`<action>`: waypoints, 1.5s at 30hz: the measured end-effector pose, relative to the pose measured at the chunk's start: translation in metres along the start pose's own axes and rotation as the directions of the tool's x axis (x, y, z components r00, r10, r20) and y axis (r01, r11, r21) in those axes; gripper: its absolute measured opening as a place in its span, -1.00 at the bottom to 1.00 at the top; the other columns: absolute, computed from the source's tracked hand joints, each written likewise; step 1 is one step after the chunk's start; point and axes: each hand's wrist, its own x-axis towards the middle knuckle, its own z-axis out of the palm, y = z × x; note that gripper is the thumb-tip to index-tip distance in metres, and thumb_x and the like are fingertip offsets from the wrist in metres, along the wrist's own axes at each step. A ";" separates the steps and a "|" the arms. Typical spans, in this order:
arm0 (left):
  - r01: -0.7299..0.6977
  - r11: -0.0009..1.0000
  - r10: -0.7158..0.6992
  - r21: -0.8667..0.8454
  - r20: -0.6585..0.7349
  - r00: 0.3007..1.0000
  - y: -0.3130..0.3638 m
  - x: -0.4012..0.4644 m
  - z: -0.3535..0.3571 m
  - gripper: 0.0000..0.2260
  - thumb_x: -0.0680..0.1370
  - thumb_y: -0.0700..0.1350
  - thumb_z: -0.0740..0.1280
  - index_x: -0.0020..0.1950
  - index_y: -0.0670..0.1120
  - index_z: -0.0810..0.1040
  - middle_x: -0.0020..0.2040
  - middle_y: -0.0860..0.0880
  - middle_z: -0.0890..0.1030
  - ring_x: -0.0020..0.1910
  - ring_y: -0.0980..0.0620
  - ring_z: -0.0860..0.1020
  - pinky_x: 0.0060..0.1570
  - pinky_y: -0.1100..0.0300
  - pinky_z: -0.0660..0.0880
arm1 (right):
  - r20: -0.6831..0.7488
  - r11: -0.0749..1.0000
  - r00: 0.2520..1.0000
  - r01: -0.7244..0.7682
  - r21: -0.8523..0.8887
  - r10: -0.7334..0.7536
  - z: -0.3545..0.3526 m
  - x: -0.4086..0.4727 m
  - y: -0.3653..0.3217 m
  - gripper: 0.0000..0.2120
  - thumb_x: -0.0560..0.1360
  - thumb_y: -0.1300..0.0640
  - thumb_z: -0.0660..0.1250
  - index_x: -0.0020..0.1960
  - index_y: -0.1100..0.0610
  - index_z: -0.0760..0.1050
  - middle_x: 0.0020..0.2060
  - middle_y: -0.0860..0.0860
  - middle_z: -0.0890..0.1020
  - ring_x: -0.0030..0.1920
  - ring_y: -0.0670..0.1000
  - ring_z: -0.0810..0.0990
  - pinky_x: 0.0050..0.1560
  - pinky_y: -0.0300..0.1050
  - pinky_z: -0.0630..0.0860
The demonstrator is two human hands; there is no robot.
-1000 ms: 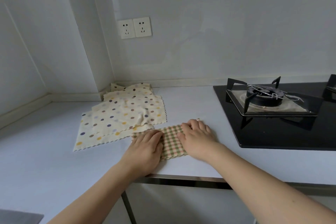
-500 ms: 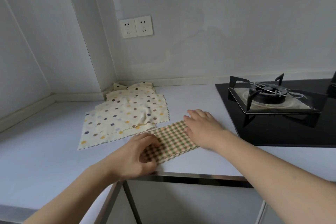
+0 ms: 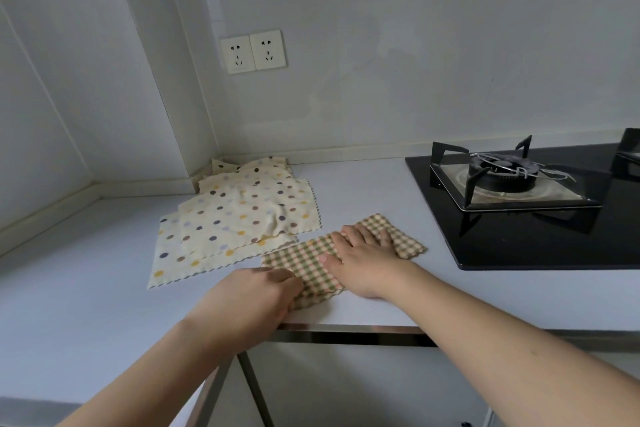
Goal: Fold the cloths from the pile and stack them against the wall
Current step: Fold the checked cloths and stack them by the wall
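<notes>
Since half a second ago, the right hand point(image 3: 363, 258) has slid onto the checked cloth point(image 3: 311, 258) and now lies flat on it, fingers straight. Left hand point(image 3: 258, 302) has curled fingers that pinch the cloth's near end at the table point(image 3: 86, 288) edge. At 10 o'clock of the checked cloth, touching it, lies the dotted pile point(image 3: 239, 215), reaching the wall corner. At 2 o'clock stands a stove point(image 3: 519, 180).
</notes>
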 end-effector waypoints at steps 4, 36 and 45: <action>-0.067 0.997 0.069 0.030 -0.068 0.995 0.004 0.003 0.000 -0.96 0.50 -0.12 0.25 -0.10 0.01 0.45 -0.18 0.07 0.52 -0.21 0.01 0.47 -0.24 0.14 0.51 | -0.008 1.000 1.000 0.002 -0.006 -0.002 0.001 -0.001 0.001 -0.35 0.61 -0.26 -0.20 0.59 0.03 -0.14 0.58 0.03 -0.14 0.56 0.08 -0.23 0.48 0.26 -0.29; -0.115 0.984 0.083 -0.135 -0.220 0.972 0.015 -0.006 -0.002 -0.93 0.49 -0.12 0.28 -0.20 -0.01 0.48 -0.21 0.10 0.44 -0.24 0.07 0.42 -0.20 0.28 0.31 | 0.062 0.998 0.997 0.055 -0.002 -0.055 -0.009 -0.003 0.011 -0.38 0.61 -0.26 -0.23 0.59 -0.02 -0.18 0.57 -0.02 -0.20 0.55 0.01 -0.26 0.49 0.16 -0.33; -0.037 0.953 -0.021 -0.301 -0.184 0.983 0.006 -0.006 0.006 -0.80 0.49 -0.09 0.24 -0.03 0.06 0.65 0.01 0.18 0.54 -0.06 0.18 0.53 -0.06 0.32 0.46 | 0.086 0.994 0.991 0.104 -0.028 -0.101 -0.008 0.002 0.021 -0.40 0.62 -0.26 -0.23 0.58 -0.06 -0.21 0.57 -0.06 -0.22 0.54 -0.03 -0.28 0.50 0.12 -0.34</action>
